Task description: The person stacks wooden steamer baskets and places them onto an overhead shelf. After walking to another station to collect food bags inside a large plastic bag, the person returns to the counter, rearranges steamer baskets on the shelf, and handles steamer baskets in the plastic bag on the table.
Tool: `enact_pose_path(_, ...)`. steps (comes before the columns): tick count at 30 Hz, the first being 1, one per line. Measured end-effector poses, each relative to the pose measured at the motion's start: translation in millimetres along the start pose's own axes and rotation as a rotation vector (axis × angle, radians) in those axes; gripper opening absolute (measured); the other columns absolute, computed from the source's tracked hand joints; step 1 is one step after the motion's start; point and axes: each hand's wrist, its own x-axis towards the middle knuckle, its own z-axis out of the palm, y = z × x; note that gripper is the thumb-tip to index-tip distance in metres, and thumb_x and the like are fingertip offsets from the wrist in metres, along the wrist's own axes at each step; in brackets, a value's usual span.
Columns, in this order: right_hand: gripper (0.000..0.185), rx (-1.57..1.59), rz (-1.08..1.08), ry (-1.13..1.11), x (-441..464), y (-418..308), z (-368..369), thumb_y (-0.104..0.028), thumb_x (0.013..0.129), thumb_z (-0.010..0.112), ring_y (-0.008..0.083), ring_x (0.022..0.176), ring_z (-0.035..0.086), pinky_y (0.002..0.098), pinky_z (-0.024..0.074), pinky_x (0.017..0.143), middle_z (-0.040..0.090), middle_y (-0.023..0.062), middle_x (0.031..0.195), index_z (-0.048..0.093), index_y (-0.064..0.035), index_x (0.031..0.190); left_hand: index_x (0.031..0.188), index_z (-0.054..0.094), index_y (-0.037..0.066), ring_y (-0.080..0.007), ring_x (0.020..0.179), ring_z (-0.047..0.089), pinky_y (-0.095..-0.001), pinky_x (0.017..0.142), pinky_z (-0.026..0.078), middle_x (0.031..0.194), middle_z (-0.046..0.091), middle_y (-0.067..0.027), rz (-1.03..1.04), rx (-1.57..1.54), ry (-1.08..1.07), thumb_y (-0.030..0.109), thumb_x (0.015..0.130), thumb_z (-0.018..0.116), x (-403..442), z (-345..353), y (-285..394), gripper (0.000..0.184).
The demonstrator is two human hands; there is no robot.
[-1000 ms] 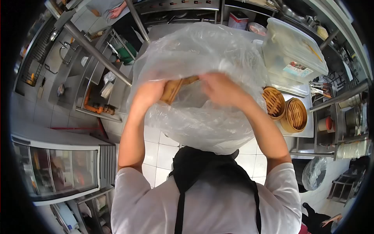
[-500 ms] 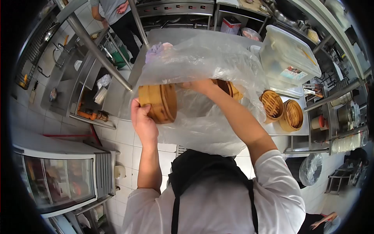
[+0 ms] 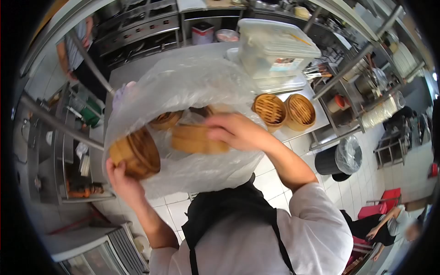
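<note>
My left hand [image 3: 124,183] grips a round bamboo steamer basket [image 3: 133,153] by its lower left side, tilted on its edge at the mouth of a large clear plastic bag [image 3: 183,85]. In my right hand [image 3: 236,130] is a second bamboo steamer [image 3: 195,139], blurred by motion and held by its right side over the bag's opening. Another steamer [image 3: 166,120] sits deeper inside the bag, partly covered by plastic. Two more bamboo steamers, one with its slatted base [image 3: 270,111] showing and one beside it [image 3: 300,112], stand right of the bag.
Clear lidded plastic tubs [image 3: 277,50] stand at the back right of the steel table [image 3: 293,133]. Metal posts [image 3: 91,64] rise at the left. A lined black bin [image 3: 327,160] is on the floor at right. Other people [image 3: 75,50] stand at far left and lower right.
My right hand has come out of the bag with a steamer. My left hand keeps its steamer. The view has turned, so the table's contents appear further left.
</note>
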Motion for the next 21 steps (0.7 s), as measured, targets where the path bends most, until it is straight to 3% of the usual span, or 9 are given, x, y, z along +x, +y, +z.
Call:
enact_pose_path(1, 0.027, 0.038, 0.080, 0.045, -37, -9, -16, -0.022, 0.095, 0.066, 0.0375, 0.097, 0.063, 0.0425, 0.0497, 0.085, 0.067, 0.0177, 0.102, 0.065, -0.0021, 0.113, 0.129, 0.056, -0.006, -0.0214, 0.119, 0.054, -0.0324, 0.105, 0.038, 0.130, 0.058, -0.0122, -0.020, -0.016, 0.053, 0.018, 0.091, 0.059, -2, -4, 1, 0.045)
enact_pose_path(3, 0.030, 0.104, 0.193, 0.291, -101, -13, -42, -0.018, 0.093, 0.069, 0.0337, 0.095, 0.064, 0.0394, 0.0502, 0.083, 0.066, 0.0172, 0.097, 0.065, 0.0001, 0.116, 0.113, 0.061, -0.003, -0.0176, 0.104, 0.057, -0.0306, 0.096, 0.042, 0.112, 0.063, -0.0091, -0.040, -0.091, -0.104, 0.020, 0.090, 0.063, -7, -7, 13, 0.033)
enact_pose_path(6, 0.029, -0.245, 0.376, 0.585, -167, 22, -80, -0.018, 0.090, 0.072, 0.0363, 0.089, 0.064, 0.0400, 0.0508, 0.079, 0.066, 0.0186, 0.093, 0.065, 0.0028, 0.109, 0.091, 0.056, 0.003, -0.0098, 0.084, 0.053, -0.0249, 0.080, 0.042, 0.090, 0.060, -0.0020, -0.020, -0.112, -0.523, 0.023, 0.091, 0.070, -5, -19, 8, 0.024)
enact_pose_path(9, 0.027, -0.635, 0.416, 0.631, -181, 78, -103, -0.013, 0.085, 0.075, 0.0380, 0.085, 0.063, 0.0423, 0.0508, 0.077, 0.066, 0.0189, 0.092, 0.065, 0.0035, 0.104, 0.080, 0.047, 0.009, -0.0046, 0.075, 0.044, -0.0206, 0.069, 0.035, 0.079, 0.053, 0.0041, 0.082, 0.096, -0.603, 0.032, 0.090, 0.078, -18, 6, 17, 0.039)
enact_pose_path(10, 0.026, -0.758, 0.390, 0.637, -183, 98, -103, -0.011, 0.083, 0.076, 0.0383, 0.084, 0.063, 0.0431, 0.0507, 0.076, 0.066, 0.0188, 0.092, 0.066, 0.0032, 0.102, 0.082, 0.048, 0.009, -0.0042, 0.074, 0.043, -0.0205, 0.066, 0.034, 0.080, 0.052, 0.0049, 0.093, 0.079, -0.644, 0.040, 0.086, 0.082, -20, 12, 17, 0.046)
enact_pose_path(13, 0.024, -0.755, 0.203, 0.688, -175, 154, -77, -0.009, 0.079, 0.077, 0.0371, 0.083, 0.063, 0.0445, 0.0501, 0.075, 0.066, 0.0168, 0.091, 0.068, -0.0004, 0.100, 0.085, 0.049, 0.007, -0.0046, 0.074, 0.045, -0.0204, 0.068, 0.036, 0.081, 0.054, 0.0044, 0.042, -0.108, -0.602, 0.044, 0.082, 0.085, -31, 34, 22, 0.051)
enact_pose_path(17, 0.022, -0.707, 0.171, 0.660, -142, 178, -23, -0.010, 0.075, 0.080, 0.0332, 0.082, 0.061, 0.0445, 0.0487, 0.073, 0.063, 0.0117, 0.084, 0.069, -0.0044, 0.095, 0.099, 0.058, 0.000, -0.0096, 0.085, 0.061, -0.0238, 0.079, 0.048, 0.097, 0.067, -0.0055, 0.066, -0.187, -0.411, 0.047, 0.087, 0.078, -35, 39, 32, 0.052)
enact_pose_path(18, 0.023, -0.692, 0.174, 0.651, -136, 181, -16, -0.010, 0.075, 0.080, 0.0324, 0.081, 0.061, 0.0443, 0.0485, 0.073, 0.062, 0.0108, 0.083, 0.069, -0.0047, 0.094, 0.110, 0.059, -0.003, -0.0144, 0.095, 0.066, -0.0281, 0.085, 0.052, 0.107, 0.069, -0.0098, 0.078, -0.217, -0.463, 0.044, 0.094, 0.070, -31, 31, 31, 0.051)
enact_pose_path(21, 0.023, -0.744, 0.139, 0.663, -125, 187, -6, -0.012, 0.074, 0.081, 0.0307, 0.082, 0.059, 0.0432, 0.0478, 0.074, 0.060, 0.0091, 0.081, 0.069, -0.0055, 0.092, 0.122, 0.057, -0.005, -0.0171, 0.100, 0.067, -0.0303, 0.088, 0.053, 0.111, 0.068, -0.0110, 0.076, -0.306, -0.369, 0.040, 0.101, 0.061, -36, 16, 28, 0.050)
